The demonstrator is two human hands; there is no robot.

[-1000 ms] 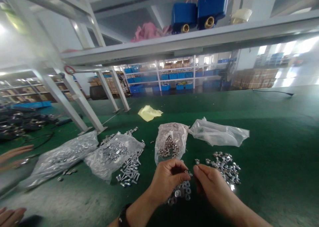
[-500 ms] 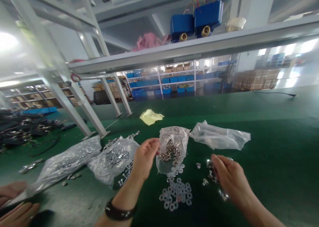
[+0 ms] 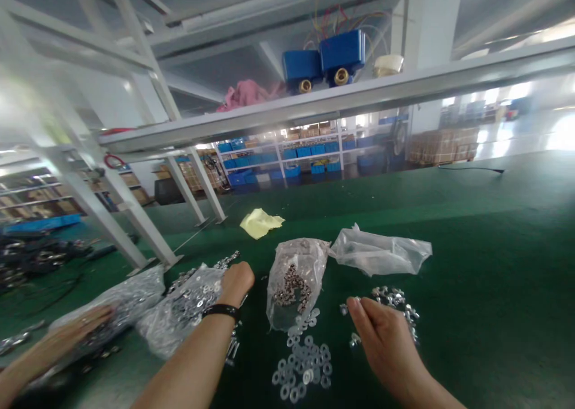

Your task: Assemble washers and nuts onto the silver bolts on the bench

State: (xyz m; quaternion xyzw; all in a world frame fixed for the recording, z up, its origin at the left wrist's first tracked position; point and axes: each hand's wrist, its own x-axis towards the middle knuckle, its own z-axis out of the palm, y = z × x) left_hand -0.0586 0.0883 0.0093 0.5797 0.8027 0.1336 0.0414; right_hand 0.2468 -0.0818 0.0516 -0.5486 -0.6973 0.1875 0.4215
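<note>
My left hand (image 3: 239,279) is at the right edge of an open clear plastic bag (image 3: 168,322) of washers and small metal parts. Its back faces me and hides the fingers. Screws (image 3: 232,350) lie below its wrist. My right hand (image 3: 381,328) is closed in a pinch beside a loose group of shiny metal fittings (image 3: 395,298); whatever is between thumb and finger is too small to make out. Between my hands stands a clear bag (image 3: 317,259) holding small brassy parts (image 3: 291,288). Flat washers (image 3: 308,361) are spread in front of it.
A co-worker's hand (image 3: 92,320) rests on another filled bag (image 3: 150,283) at left. An empty-looking plastic bag (image 3: 381,253) and yellow paper (image 3: 260,223) lie farther back. Metal posts (image 3: 135,217) carry a shelf (image 3: 314,100) with blue boxes (image 3: 344,50) above the green table.
My left hand has left the bag of brassy parts and moved left to the washer bag. My right hand stays by the fittings. The co-worker's hand has reached onto the left bag.
</note>
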